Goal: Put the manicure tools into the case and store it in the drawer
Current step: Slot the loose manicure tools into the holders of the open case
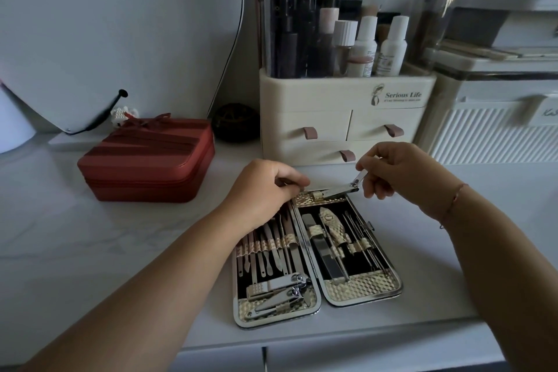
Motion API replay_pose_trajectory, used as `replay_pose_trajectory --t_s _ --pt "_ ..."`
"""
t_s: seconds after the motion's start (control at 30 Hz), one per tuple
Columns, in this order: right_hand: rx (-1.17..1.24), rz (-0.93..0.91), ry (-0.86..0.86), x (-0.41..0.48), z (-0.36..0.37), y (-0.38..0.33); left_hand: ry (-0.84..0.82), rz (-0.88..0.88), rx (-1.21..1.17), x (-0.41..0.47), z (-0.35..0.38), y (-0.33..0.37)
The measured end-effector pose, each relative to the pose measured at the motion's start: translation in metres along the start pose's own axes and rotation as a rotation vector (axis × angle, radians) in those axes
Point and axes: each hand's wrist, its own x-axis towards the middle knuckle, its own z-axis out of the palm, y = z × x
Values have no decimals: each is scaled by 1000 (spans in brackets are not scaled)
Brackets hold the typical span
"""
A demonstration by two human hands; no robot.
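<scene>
Fingers (376, 187) on a nail clipper (342, 190) at the far end of the open case (362, 288).
Head view: pinches the clipper's raised lever with the right hand (398, 169), clipper body lying across the far end of the case's right half, touching it. Curls the left hand (265, 187) over the far end of the left half; cannot tell what it has hold of, if anything. Case spread flat near the desk's (90, 251) front edge, other tools strapped into both halves. Cream drawer organiser (305, 93) just behind it at the back edge, drawers closed; red zip box (148, 163) toward the back left.
</scene>
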Motion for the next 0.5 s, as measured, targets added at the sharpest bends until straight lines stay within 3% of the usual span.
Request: replay_pose_trajectory --t_s 0.27,0.5 --pt "4 -60 -95 0 -7 3 -7 7 4 0 0 1" --pt "27 -59 -78 -1 -9 2 -20 15 2 -1 0 3"
